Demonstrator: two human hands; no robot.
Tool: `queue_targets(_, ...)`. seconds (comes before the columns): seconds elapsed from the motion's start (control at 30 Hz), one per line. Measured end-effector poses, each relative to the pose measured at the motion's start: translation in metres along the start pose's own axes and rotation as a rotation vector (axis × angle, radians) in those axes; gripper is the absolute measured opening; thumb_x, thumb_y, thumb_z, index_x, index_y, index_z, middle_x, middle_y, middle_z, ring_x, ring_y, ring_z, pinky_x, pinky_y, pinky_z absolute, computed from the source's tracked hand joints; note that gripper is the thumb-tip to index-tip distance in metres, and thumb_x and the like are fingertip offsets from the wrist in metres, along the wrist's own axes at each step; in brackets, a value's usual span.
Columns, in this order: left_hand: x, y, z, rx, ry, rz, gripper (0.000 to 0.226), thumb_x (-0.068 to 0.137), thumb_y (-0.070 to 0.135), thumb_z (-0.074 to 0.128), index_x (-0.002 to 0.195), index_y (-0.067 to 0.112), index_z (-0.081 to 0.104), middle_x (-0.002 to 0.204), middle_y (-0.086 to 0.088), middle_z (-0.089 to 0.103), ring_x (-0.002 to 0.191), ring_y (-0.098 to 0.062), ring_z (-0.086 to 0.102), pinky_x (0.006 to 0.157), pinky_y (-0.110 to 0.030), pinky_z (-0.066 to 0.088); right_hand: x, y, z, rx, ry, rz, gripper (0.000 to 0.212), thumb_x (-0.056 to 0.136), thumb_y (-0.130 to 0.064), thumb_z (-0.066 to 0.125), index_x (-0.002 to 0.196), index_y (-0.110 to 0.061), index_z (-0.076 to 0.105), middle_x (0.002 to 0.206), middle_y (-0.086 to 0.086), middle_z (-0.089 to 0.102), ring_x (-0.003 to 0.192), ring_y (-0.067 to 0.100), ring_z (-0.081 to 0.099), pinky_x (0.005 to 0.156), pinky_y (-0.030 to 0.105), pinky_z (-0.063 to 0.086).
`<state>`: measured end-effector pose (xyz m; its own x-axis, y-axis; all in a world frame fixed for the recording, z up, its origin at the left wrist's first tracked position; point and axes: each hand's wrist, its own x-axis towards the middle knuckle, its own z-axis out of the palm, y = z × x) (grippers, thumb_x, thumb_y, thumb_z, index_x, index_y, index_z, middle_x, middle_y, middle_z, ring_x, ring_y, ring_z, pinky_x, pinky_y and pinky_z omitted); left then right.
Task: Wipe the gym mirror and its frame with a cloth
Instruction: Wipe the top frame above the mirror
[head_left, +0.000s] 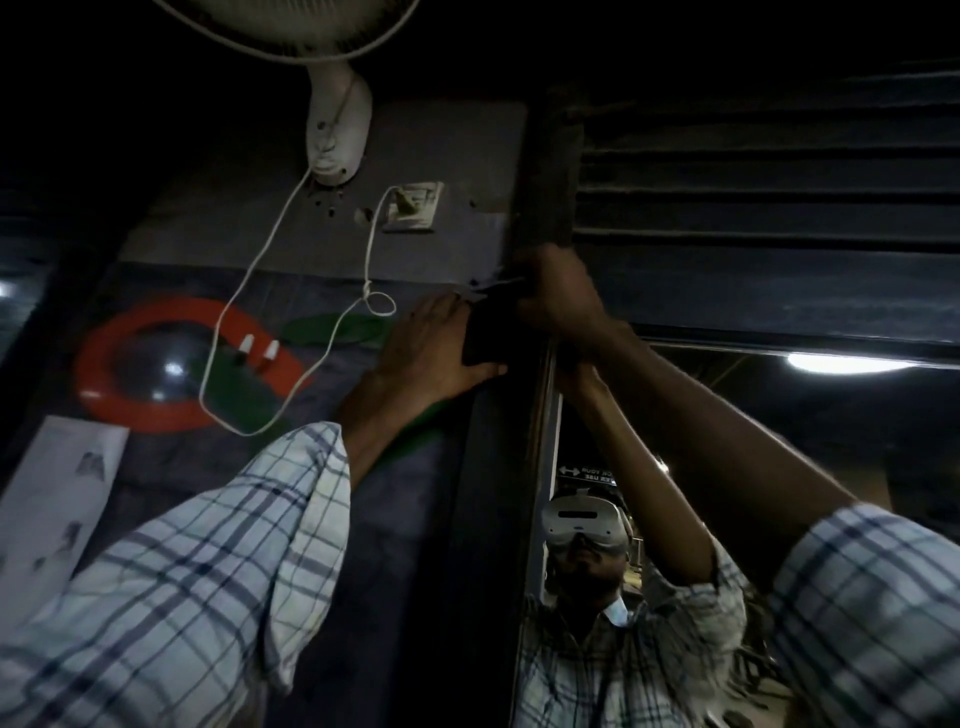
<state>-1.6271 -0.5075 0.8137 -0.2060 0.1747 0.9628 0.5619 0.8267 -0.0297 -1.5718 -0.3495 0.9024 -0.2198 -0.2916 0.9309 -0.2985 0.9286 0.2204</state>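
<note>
Reaching up in dim light: white cord (370, 249) loops down the wall, then my left grip (434, 345) lies flat, fingers straight, pressing the dark cloth (488, 332) onto the frame (488, 519) (top corner). Right grip (561, 296) curls round the cloth's upper edge, with the mirror (831, 405) below.

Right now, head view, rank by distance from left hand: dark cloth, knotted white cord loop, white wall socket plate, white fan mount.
1. dark cloth, touching left hand
2. knotted white cord loop, upper left
3. white wall socket plate, above
4. white fan mount, top
</note>
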Motion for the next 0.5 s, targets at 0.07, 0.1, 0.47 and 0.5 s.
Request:
queue_targets(0.07,-0.006,-0.001,0.0,0.02,0.002,-0.015,0.088,0.078,0.067,0.076,0.141,0.01,0.053,0.147,-0.017,0.053,0.134,-0.035,0.05,0.107,-0.039,0.038,-0.004,-0.002,0.003,0.024,0.083,0.008,0.032,0.082,-0.025,0.076,0.112,-0.014,0.074,0.11,0.01,0.076,0.105,0.03,0.071,0.083,0.04,0.058)
queue_targets(0.1,-0.009,-0.001,0.001,0.02,0.009,-0.016,0.086,0.078,0.068,0.076,0.138,0.009,0.054,0.143,-0.017,0.055,0.131,-0.035,0.052,0.104,-0.04,0.039,-0.007,-0.002,0.003,0.015,0.088,0.003,0.033,0.082,-0.025,0.076,0.114,-0.016,0.074,0.113,0.008,0.076,0.107,0.029,0.07,0.085,0.038,0.057)
queue_targets(0.47,-0.033,0.012,0.007,-0.011,0.09,-0.018,0.077,0.081,0.047,0.082,0.137,0.0,0.057,0.139,-0.022,0.058,0.125,-0.042,0.057,0.102,-0.046,0.045,-0.068,0.017,-0.003,0.202,0.198,-0.065,0.032,0.076,-0.02,0.078,0.107,-0.012,0.073,0.103,0.006,0.072,0.094,0.022,0.068,0.075,0.026,0.047)
queue_targets(0.5,-0.035,0.016,0.007,-0.019,0.087,-0.017,0.078,0.081,0.046,0.082,0.139,0.0,0.055,0.14,-0.023,0.057,0.127,-0.042,0.056,0.104,-0.047,0.044,-0.076,0.02,-0.007,0.205,0.221,-0.051,0.03,0.078,-0.021,0.078,0.106,-0.014,0.072,0.102,0.005,0.07,0.092,0.021,0.067,0.074,0.031,0.05)
